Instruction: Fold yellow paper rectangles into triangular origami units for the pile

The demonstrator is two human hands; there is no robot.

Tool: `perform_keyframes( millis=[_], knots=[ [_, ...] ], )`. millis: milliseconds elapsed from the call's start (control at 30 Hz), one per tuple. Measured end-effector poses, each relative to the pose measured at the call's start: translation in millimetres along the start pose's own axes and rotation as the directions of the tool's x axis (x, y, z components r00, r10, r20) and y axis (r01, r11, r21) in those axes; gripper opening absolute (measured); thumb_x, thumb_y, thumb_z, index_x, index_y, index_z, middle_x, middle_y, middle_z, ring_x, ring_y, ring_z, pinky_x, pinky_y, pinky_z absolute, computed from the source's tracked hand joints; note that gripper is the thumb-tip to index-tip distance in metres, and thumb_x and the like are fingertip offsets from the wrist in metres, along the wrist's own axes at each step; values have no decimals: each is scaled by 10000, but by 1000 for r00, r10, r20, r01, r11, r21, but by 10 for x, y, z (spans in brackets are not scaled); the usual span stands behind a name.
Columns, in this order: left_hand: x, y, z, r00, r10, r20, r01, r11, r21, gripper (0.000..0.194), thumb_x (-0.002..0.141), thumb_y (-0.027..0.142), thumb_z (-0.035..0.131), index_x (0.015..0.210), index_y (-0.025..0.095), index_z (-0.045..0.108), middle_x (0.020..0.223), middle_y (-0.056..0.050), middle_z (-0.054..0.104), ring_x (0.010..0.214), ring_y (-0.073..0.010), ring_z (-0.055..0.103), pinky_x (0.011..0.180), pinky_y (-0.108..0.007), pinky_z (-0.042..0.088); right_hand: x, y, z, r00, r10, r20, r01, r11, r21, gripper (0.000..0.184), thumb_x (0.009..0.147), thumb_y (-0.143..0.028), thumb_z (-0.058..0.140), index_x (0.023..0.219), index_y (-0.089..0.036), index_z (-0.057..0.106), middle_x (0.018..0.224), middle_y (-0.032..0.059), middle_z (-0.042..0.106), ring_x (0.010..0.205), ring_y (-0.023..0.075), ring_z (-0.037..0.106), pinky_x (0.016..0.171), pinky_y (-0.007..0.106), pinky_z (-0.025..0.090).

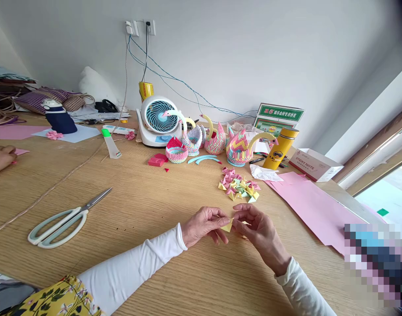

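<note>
Head: yellow paper (227, 227), corner downward

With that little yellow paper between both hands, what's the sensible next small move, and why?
Probably to press a crease with the right hand's fingers while the left hand steadies the yellow paper: both hands already pinch it, and the pile beyond holds small folded pieces, some of them yellow.
</note>
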State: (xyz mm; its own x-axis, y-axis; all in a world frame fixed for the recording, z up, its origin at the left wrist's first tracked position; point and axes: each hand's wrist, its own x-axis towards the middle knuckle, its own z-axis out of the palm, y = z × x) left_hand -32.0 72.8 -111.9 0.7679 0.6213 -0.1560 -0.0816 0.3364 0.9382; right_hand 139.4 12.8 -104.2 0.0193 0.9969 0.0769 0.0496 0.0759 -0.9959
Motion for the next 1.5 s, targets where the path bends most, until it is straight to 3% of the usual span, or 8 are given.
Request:
perform_keyframes(
  millis=[167,333,433,800,967,1133,1267,1500],
  knots=[
    [-5,4,-1,1000,14,1,-14,999,29,411,700,483,705,866,127,583,709,7,594,566,-124,666,417,-154,393,-5,-21,10,999,-52,17,52,999,2,325,771,-332,687,1017,-207,516,756,9,630,649,149,599,556,255,465],
    [-17,12,15,1000,16,-12,-16,999,29,423,696,498,701,871,130,586,738,-1,594,588,-145,676,428,-167,421,-23,-23,23,994,-108,-7,107,988,-115,278,778,-305,668,997,-206,529,772,21,639,658,155,612,544,250,480],
    [-19,10,26,999,35,-32,-33,997,66,424,696,500,698,870,130,586,869,-47,630,595,-140,675,425,-170,419,-23,-10,29,994,-102,-28,98,989,-114,284,765,-316,680,982,-205,533,775,25,645,648,158,611,548,258,486],
    [-19,-14,52,989,115,-90,-99,982,163,429,726,532,646,878,133,599,845,-52,642,576,-141,672,420,-169,427,-13,-44,41,999,5,-49,-4,1000,19,374,717,-418,724,965,-187,564,773,33,644,615,147,586,546,257,466],
    [-8,-35,51,984,148,-98,-127,973,195,429,741,521,639,880,117,606,819,-57,641,544,-126,656,418,-165,433,-7,-7,38,998,-53,-25,52,998,-35,376,744,-409,709,1009,-196,548,780,33,644,617,153,594,547,264,477],
    [5,-43,68,987,108,-116,-104,994,41,399,746,481,662,902,123,579,772,-19,601,560,-124,651,455,-190,492,7,42,34,993,-78,-89,77,997,-14,334,754,-389,707,976,-198,545,764,27,639,607,149,597,534,259,474],
    [11,-57,61,993,65,-101,-78,989,-123,407,712,432,718,958,135,584,841,-32,618,741,-176,684,533,-215,529,7,40,25,986,-79,-150,79,997,-4,326,744,-414,712,931,-193,564,749,33,635,628,157,601,524,254,478],
    [24,-103,15,989,73,-126,-89,987,-130,424,648,353,787,947,111,609,857,-85,704,865,-216,683,650,-257,536,8,67,24,985,-68,-157,61,997,-50,308,729,-416,717,916,-197,605,755,30,636,652,155,592,519,236,451]
  ],
)
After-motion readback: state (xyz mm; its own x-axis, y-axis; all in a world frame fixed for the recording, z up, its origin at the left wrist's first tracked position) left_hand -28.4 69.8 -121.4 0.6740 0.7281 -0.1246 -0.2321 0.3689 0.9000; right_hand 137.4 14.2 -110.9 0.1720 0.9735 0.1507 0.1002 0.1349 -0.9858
